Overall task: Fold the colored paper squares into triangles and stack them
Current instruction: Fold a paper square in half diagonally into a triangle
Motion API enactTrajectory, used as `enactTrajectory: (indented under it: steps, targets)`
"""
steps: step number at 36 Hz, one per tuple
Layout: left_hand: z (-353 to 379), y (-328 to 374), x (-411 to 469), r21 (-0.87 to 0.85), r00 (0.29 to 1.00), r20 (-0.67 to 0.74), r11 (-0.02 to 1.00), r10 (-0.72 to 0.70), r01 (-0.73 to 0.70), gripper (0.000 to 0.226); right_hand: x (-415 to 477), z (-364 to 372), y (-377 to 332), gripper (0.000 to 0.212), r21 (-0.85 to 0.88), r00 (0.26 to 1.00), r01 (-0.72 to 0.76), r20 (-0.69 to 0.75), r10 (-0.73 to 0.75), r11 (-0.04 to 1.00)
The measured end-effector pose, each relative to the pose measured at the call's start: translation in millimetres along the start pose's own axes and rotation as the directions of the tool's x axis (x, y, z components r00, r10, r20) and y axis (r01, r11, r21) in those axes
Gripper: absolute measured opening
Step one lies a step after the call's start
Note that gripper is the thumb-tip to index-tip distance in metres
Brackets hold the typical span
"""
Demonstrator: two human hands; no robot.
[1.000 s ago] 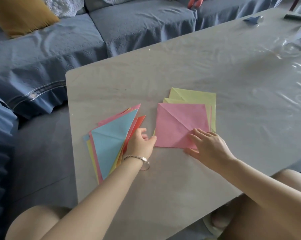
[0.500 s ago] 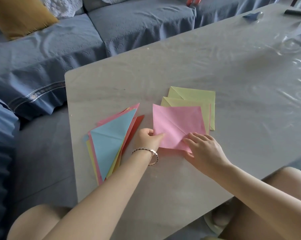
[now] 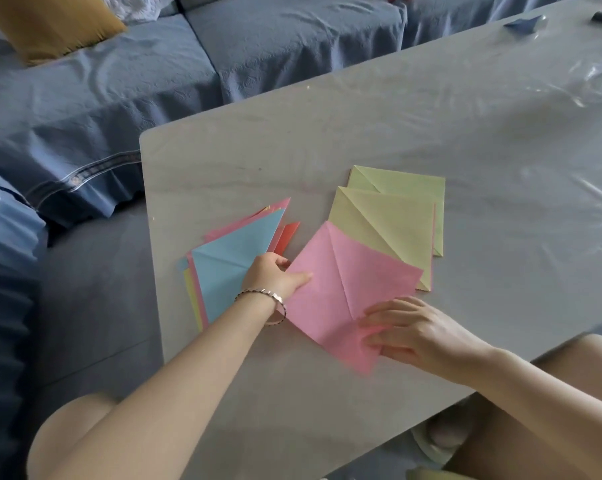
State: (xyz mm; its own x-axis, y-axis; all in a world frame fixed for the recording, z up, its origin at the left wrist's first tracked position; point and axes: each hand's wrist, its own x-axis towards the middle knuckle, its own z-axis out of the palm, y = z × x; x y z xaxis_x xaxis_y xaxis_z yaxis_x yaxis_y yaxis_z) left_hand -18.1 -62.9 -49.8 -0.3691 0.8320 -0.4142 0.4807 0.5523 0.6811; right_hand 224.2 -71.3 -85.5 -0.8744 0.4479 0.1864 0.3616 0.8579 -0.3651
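A pink paper square (image 3: pixel 348 289) with a diagonal crease lies turned like a diamond near the table's front edge. My left hand (image 3: pixel 273 275) pinches its left corner, thumb on top. My right hand (image 3: pixel 405 329) holds its near right part, fingers over the paper and thumb below the edge. Behind it lie two yellow-green creased squares (image 3: pixel 389 223), one overlapping the other. At the left sits a stack of folded triangles (image 3: pixel 227 261) with a light blue one on top and pink, yellow and red edges showing beneath.
The grey table (image 3: pixel 396 133) carries a glossy clear cover. A blue sofa (image 3: pixel 154 81) with a mustard cushion (image 3: pixel 50 22) runs along the far and left sides. Small dark items (image 3: pixel 524 22) sit at the far right corner. My bare knees are below the front edge.
The pink square has been pulled off the yellow-green squares toward me and rotated into a diamond. My left hand moved from beside the triangle stack onto the pink paper's corner.
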Motion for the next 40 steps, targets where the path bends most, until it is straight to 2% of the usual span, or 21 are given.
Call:
enactTrajectory:
  steps: [3,7,10,14,16,18,21,25,28,31,34,37,40]
  targets:
    - [5,3,1,0.025,0.999,0.003,0.999,0.032,-0.032,0.017,-2,2,-3,0.027,0.032,1.000,0.008,0.004,-0.008,0.999]
    - [4,4,0,0.058,0.995,-0.055,0.995,0.079,-0.076,0.014,-5,-2,-8,0.026,0.114,0.996,-0.042,-0.079,0.051,0.993]
    - [-1,1,-7,-0.013,0.987,-0.054,0.988,0.154,-0.155,0.012,-2,-12,-15,0.026,0.298,0.964,-0.124,-0.191,0.187,0.946]
    - [-9,-7,-20,-0.142,0.966,-0.054,0.956,0.252,-0.258,0.022,8,-33,-21,0.028,0.507,0.861,-0.244,-0.279,0.425,0.827]
    - [-13,-10,-27,-0.206,0.962,-0.018,0.941,0.272,-0.269,0.028,16,-42,-22,0.016,0.555,0.799,-0.330,-0.268,0.539,0.764]
    - [-17,-12,-34,-0.240,0.958,0.050,0.935,0.282,-0.262,0.025,25,-49,-23,0.005,0.628,0.747,-0.405,-0.192,0.637,0.664]
    - [-23,-12,-48,-0.222,0.947,0.144,0.942,0.287,-0.252,0.018,33,-53,-26,0.013,0.699,0.715,-0.449,-0.092,0.693,0.557]
    - [-27,-16,-59,-0.145,0.952,0.174,0.963,0.250,-0.226,0.014,37,-49,-35,0.022,0.730,0.667,-0.460,-0.092,0.739,0.506]
    - [-30,-11,-67,-0.107,0.965,0.106,0.967,0.240,-0.229,0.006,37,-48,-45,0.019,0.741,0.647,-0.460,-0.097,0.756,0.489]
    - [-32,2,-77,-0.148,0.945,0.003,0.934,0.328,-0.324,0.005,40,-50,-55,0.017,0.747,0.627,-0.462,-0.106,0.772,0.478]
    - [-29,13,-89,-0.161,0.899,-0.053,0.885,0.435,-0.438,0.016,42,-55,-66,0.018,0.761,0.618,-0.438,-0.132,0.775,0.479]
    - [-22,17,-99,-0.085,0.826,-0.205,0.831,0.525,-0.549,0.021,45,-60,-75,0.020,0.781,0.607,-0.404,-0.161,0.778,0.476]
    - [-16,18,-103,-0.108,0.775,-0.326,0.793,0.541,-0.599,0.020,47,-63,-82,0.022,0.792,0.593,-0.382,-0.185,0.784,0.476]
